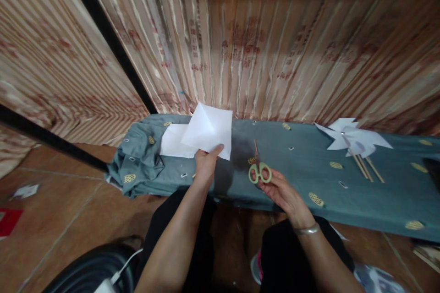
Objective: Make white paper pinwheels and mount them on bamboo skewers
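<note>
The left hand (205, 165) pinches a creased white paper square (209, 130) by its lower edge, thumb on top, and lifts it clear of the surface (295, 165), which is draped in a teal cloth with yellow motifs. The square shows diagonal fold lines, and no cut into it can be made out. Just behind it, a second white sheet (172, 143) lies flat on the cloth.

The right hand (280, 190) rests near the front edge of the surface, fingers curled loosely at the green handles of a pair of scissors (260, 170); the blades point away from the person and look closed. Whether the fingers pass through the loops cannot be told.

Well apart to the right lie finished white paper pinwheels (352, 139) on thin wooden sticks (366, 167), so at least one piece appears complete. Judging from this, the held square is folded but not yet cut or mounted, and the flat sheet behind it looks untouched. Scraps of paper (25, 191) lie on the tiled floor at the left.
</note>
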A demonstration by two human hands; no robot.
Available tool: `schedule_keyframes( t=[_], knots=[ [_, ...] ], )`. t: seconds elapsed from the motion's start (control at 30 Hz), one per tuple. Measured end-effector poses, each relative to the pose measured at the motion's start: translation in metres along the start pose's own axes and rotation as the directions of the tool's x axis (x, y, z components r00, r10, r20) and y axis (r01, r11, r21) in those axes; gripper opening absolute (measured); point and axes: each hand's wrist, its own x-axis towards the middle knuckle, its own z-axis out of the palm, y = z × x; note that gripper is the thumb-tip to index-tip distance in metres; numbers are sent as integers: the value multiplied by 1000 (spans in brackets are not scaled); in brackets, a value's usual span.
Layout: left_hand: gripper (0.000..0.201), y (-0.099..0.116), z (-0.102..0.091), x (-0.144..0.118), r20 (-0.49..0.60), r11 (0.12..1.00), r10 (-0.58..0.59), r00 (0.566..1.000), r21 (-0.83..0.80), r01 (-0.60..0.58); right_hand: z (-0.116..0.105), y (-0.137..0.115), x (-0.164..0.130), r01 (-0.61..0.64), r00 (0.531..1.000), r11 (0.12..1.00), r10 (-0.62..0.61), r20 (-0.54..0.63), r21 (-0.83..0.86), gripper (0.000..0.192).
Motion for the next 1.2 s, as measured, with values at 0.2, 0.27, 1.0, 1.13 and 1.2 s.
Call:
schedule_keyframes(
  t=[0.2, 0.27, 1.0, 1.13, 1.2],
  knots=[
    [40, -3, -3, 4, -25, 999, 28, 999, 33, -28, 3, 7, -7, -96, 994, 991, 101, 50, -94, 39],
    [39, -3, -3, 4, -30, 999, 28, 999, 38, -27, 5, 8, -9, -92, 994, 987, 98, 43, -133, 38],
    [22, -12, 7, -4, 43, 974, 46, 998, 222, -55, 9, 24, -15, 42, 988, 899, 28, 154, -437, 53],
    [21, -13, 10, -6, 48, 975, 47, 998, 215, -56, 8, 24, -13, 70, 990, 902, -8, 144, -427, 53],
    [20, -14, 11, -7, 49, 975, 46, 998, 217, -55, 8, 24, -13, 74, 990, 899, -14, 140, -431, 53]
  ],
)
